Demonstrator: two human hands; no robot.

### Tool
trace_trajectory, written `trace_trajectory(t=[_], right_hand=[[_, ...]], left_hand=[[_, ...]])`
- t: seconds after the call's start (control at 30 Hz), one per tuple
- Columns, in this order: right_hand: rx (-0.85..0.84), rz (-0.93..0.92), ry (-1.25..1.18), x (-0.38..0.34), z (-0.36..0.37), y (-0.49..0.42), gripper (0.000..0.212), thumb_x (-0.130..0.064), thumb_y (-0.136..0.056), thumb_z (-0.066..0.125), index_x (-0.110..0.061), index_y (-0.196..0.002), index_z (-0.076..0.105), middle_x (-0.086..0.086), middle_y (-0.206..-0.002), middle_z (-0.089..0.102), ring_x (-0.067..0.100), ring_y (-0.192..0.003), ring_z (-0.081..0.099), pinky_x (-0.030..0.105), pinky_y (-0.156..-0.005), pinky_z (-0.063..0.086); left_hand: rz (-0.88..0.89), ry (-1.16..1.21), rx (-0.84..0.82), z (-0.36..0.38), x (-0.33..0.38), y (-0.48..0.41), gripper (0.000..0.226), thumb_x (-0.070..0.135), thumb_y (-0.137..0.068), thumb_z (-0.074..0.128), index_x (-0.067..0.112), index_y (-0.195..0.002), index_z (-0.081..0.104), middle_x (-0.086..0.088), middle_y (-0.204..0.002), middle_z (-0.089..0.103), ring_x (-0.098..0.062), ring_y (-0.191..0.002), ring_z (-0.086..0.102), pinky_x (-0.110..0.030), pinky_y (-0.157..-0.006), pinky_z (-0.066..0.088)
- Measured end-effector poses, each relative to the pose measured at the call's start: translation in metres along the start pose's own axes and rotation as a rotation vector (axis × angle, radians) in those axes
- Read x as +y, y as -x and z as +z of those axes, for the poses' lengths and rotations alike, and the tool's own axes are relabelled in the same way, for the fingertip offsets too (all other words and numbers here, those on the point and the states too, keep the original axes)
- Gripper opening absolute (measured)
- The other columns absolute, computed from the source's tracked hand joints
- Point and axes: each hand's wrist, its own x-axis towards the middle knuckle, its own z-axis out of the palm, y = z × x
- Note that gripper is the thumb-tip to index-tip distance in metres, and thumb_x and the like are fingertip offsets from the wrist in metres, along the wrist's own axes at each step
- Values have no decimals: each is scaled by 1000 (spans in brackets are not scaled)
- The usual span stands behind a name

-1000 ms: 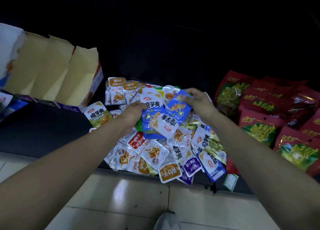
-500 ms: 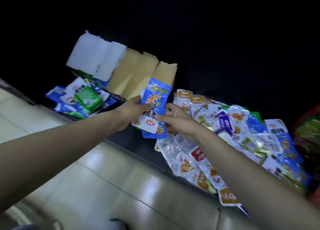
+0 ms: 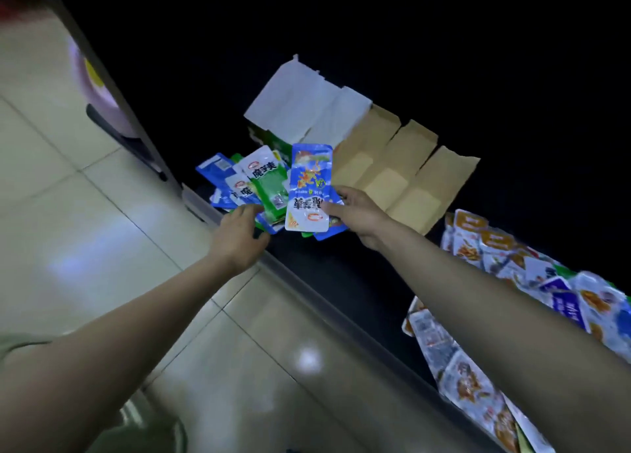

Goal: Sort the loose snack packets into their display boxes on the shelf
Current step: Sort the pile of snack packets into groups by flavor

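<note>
My right hand pinches the blue packet by its lower corner, poised over the blue-and-green pile at the shelf edge, ready, I judge, to join its kind. My left hand sits at the pile's seven o'clock; gripping or merely touching, I cannot tell. Unsorted packets lie at four o'clock.

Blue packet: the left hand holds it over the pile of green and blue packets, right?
No: the head view shows the right hand holds the blue packet, fingers pinching its side edge, over the pile of green and blue packets.
</note>
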Motion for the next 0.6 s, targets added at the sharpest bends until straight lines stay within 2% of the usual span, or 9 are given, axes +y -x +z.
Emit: trace_trajectory(t=[0.07,0.17,0.2,0.27,0.33,0.47,0.53,0.6], right_hand=[[25,-22,66,-8,15,-22,32,3,-93,57,3,-125,53,15,-111,62,22,-86,62,22,-69,55],[73,-9,238,-8,34,-47,38,-4,-88,64,-9,-121,47,16,-121,61,28,-104,62,43,-93,52],[89,-11,306,-7,38,-52,40,-7,-87,66,-10,-122,46,14,-123,60,28,-108,61,43,-96,49],[125,-39,404,-4,45,-58,41,-8,-86,65,-8,-123,48,11,-122,60,27,-109,59,34,-93,48],[112,-82,492,-3,51,-61,40,-6,-87,64,-7,-125,53,12,-124,60,27,-112,58,28,-88,44],[61,-190,626,4,62,-66,46,-2,-86,60,-7,-132,57,21,-133,47,33,-127,45,30,-102,38],[29,-209,744,8,64,-65,51,-8,-89,60,-8,-139,49,20,-137,40,33,-132,35,32,-108,32],[-26,-220,882,10,62,-59,64,-19,-92,59,-13,-150,32,16,-150,29,32,-139,22,37,-113,26]], left_hand=[[26,40,13,0,-2,-6,68,23,-90,60,12,-150,29,-13,-153,32,-33,-135,37,-39,-108,34],[59,85,2,-1,0,-15,76,24,-92,60,20,-154,17,-9,-161,15,-29,-145,21,-40,-112,32],[60,74,-20,0,1,-17,75,26,-93,59,24,-154,17,-8,-162,11,-28,-146,18,-40,-113,30],[58,21,-53,3,0,-22,69,30,-94,57,26,-154,20,-8,-162,7,-28,-147,15,-39,-114,27],[52,-15,-37,7,-5,-23,67,27,-94,56,21,-153,25,-12,-161,8,-30,-146,17,-39,-113,25],[68,-45,84,13,-18,-22,59,16,-85,63,10,-140,45,-26,-153,24,-40,-139,28,-47,-108,31],[108,-64,129,16,-21,-21,55,12,-80,67,3,-131,51,-29,-148,31,-45,-133,35,-50,-102,36],[139,-78,166,18,-21,-19,52,11,-75,70,0,-123,53,-30,-141,38,-46,-124,43,-50,-96,41]])
